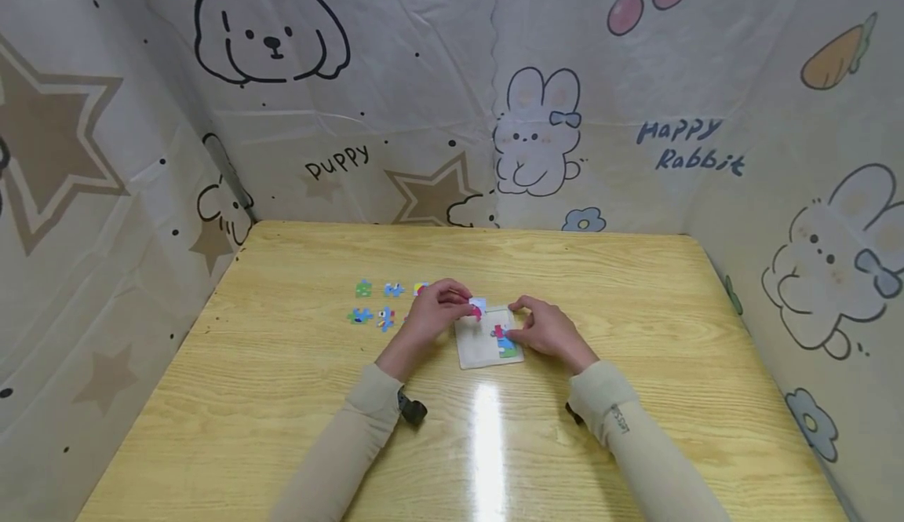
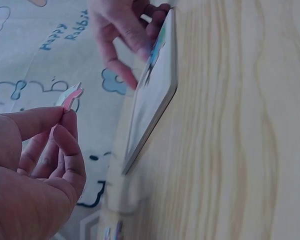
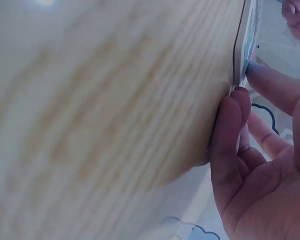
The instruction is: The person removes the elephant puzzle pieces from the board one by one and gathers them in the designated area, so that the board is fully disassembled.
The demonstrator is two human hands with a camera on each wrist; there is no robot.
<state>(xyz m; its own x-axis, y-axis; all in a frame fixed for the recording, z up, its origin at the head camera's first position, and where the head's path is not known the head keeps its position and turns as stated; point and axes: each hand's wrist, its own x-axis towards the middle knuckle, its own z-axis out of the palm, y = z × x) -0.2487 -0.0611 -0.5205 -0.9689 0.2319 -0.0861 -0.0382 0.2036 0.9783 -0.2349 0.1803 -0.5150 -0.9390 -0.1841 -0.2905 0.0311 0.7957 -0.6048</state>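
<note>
My left hand (image 1: 432,314) pinches a pink and light-blue puzzle piece (image 2: 72,98) between thumb and fingertips, raised over the upper left of a white puzzle board (image 1: 472,349). Along the board's right side, my right hand (image 1: 549,332) holds the edge. Its thumb lies on the face and other fingers curl against the rim, as the right wrist view shows. A few joined pieces (image 1: 507,347) with blue, green and pink print fill the lower right part of the board. The rest of its visible surface is plain white.
Several loose puzzle pieces lie left of the board in two rough rows, among them a green one (image 1: 363,288) and a blue-and-white one (image 1: 384,319). My left forearm partly covers this group. The wooden table (image 1: 282,428) meets printed curtains (image 1: 424,114) at its back and sides.
</note>
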